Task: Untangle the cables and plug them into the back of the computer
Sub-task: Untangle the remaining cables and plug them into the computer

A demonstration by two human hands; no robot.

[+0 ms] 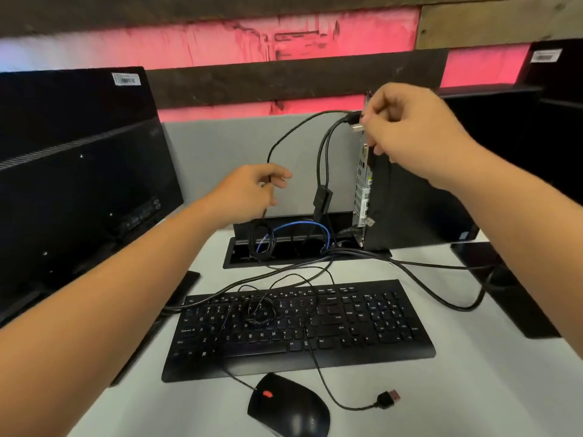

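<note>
Surface: your white surface [441, 389] carries a black keyboard [299, 326], a black mouse [288, 408] with a red wheel just in front of it, and monitor stands at both sides.
Room: a grey divider panel [220, 146] stands behind the surface; above it the wall glows red between dark wooden planks.
Computer: the black computer [410, 200] stands upright at the back right, its rear panel turned to the left.
Cables: several black cables [325, 152] rise from an open cable box [284, 244] in the surface, where a blue cable lies too. A thin tangle lies on the keyboard. One loose USB plug [389, 398] rests on the surface, right of the mouse.
Right hand: your right hand [407, 127] has its grip closed on a plug, held against the top of the rear panel.
Left hand: your left hand [252, 190] pinches one thin black cable, fingers loosely curled, near the divider.
</note>
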